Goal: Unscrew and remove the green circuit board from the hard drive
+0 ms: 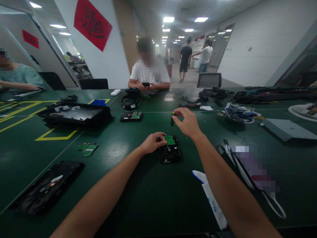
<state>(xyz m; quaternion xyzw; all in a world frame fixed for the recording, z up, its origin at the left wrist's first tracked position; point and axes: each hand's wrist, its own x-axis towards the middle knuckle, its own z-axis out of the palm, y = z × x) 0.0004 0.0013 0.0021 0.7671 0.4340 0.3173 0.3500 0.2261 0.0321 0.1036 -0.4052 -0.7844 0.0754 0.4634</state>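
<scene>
Black casing and a green circuit board point(170, 140) make up the hard drive point(170, 153), which lies flat on the table point(138, 198) straight ahead of the person. It looks dense and stiff, probably heavy enough to sit still under a light push, though its smooth underside could slide on the glossy table. Its long side walls seem the sound place to take hold; the circuit board is thin and likely fragile, best touched by its edges. The left hand point(155, 142) is narrowed at the drive's left side, fingertips over the circuit board; whether it pinches or only presses, I cannot tell. The right hand point(187, 121) holds a screwdriver point(172, 121) by its handle, nearly upright, the thin shaft pointing down at the circuit board. That handle should be light and easy to roll between the fingers.

On the left, a black tray point(86, 114) holds a few pale pieces. On the right, a shallow bowl point(241, 122) is heaped with bundled cables. Farther right, a white basket point(297, 111) carries something too blurred to name.
</scene>
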